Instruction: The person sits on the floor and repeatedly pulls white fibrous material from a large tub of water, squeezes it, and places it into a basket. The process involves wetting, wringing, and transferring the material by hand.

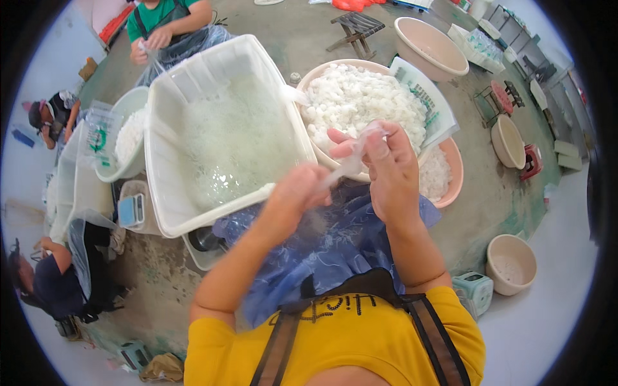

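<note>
A thin, translucent whitish strip (348, 166) is stretched between my two hands, above my lap. My left hand (301, 188), blurred, grips its lower end near the corner of a white rectangular tub (159, 193) of cloudy, foamy liquid (236, 140). Higher up and to the right, my right hand (388, 164) pinches the other end between thumb and fingers. Just beyond that hand stands a round beige basin (347, 62) heaped with wet white clumps (359, 96). Another whitish strip (293, 95) hangs over the tub's right rim.
A printed plastic sheet (429, 106) leans over the beige basin, above a pink basin (456, 169). A folding stool (357, 34) stands behind. To the left are a pale green basin (108, 166) and a blue-topped device (131, 211). A co-worker (169, 24) sits across; others sit left.
</note>
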The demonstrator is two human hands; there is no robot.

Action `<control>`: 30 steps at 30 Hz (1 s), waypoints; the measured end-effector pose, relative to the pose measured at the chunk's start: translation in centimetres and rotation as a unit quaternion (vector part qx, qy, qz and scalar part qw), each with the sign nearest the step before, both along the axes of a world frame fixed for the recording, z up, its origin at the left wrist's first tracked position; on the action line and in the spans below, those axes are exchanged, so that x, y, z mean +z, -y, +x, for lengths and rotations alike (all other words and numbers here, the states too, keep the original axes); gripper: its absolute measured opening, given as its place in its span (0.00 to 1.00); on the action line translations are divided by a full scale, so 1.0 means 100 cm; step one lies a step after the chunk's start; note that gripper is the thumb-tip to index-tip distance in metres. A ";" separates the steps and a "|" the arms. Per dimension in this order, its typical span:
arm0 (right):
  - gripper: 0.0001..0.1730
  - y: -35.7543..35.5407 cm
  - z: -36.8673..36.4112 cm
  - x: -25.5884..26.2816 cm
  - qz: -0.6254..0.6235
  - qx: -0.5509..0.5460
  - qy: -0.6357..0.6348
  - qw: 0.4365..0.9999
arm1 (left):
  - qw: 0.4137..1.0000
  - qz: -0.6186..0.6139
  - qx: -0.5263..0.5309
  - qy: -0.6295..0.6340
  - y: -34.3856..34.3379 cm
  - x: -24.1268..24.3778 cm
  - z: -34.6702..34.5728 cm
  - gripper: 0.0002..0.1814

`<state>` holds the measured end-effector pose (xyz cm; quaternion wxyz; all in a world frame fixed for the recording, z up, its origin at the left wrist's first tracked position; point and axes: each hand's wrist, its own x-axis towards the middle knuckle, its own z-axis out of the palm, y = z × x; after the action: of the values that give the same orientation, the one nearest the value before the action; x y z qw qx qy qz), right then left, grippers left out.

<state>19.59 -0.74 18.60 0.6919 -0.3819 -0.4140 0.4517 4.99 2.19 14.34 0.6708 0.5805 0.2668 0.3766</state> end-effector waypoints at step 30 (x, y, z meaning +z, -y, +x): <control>0.05 -0.007 -0.003 -0.066 -0.075 -0.098 0.091 0.988 | 0.918 -0.272 0.021 0.288 0.012 -0.049 0.041 0.11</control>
<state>19.25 -0.02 12.01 0.6617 -0.5110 -0.4004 0.3751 9.11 1.01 9.49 0.8425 0.2365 0.1668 0.4543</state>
